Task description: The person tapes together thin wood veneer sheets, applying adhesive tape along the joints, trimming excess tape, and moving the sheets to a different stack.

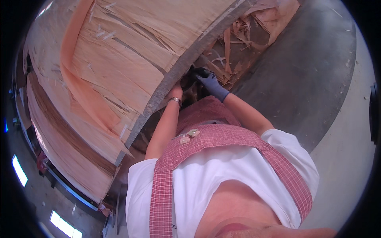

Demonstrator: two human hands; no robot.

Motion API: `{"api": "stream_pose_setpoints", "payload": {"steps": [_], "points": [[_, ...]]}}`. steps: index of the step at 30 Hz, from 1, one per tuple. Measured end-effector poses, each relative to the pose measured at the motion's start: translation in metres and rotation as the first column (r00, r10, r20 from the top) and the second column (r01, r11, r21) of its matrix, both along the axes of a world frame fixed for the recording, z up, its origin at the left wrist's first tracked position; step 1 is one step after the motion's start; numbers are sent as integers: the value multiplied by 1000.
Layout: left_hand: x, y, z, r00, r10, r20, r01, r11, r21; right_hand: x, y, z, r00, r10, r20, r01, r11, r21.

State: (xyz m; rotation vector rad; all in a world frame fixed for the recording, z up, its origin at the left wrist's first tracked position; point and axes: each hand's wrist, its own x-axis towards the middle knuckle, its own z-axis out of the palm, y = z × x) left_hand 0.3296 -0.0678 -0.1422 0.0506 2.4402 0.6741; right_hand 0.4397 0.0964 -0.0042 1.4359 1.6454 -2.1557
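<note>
My right hand (pixel 209 81), in a blue-grey glove with dark fingertips, reaches in at the grey edge of a table (pixel 158 89). Its fingers look curled together in the shadow there; what they hold, if anything, I cannot make out. Beside it is my left hand (pixel 176 92), with a metal band (pixel 175 101) round the wrist. Its fingers are hidden in the dark under the table edge. Thin wood veneer sheets (pixel 131 43), pale and with slits and bits of white tape, cover the tabletop above both hands.
A loose orange veneer strip (pixel 69 59) curves across the sheets. Torn veneer scraps (pixel 234 53) lie in a heap just beyond my right hand. Dark grey flooring (pixel 301 79) spreads to the right. More stacked veneer (pixel 67 131) stands at left; my checked apron (pixel 206 113) hangs close below the hands.
</note>
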Motion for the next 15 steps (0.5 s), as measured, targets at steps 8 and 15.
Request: {"api": "stream_pose_setpoints", "payload": {"steps": [8, 15], "points": [[-1, -93, 7, 913, -367, 177, 387, 917, -96, -14, -13, -124, 989, 115, -91, -68, 908, 413], [41, -578, 237, 965, 98, 245, 183, 421, -888, -11, 2, -128, 979, 98, -180, -18, 917, 399]]}}
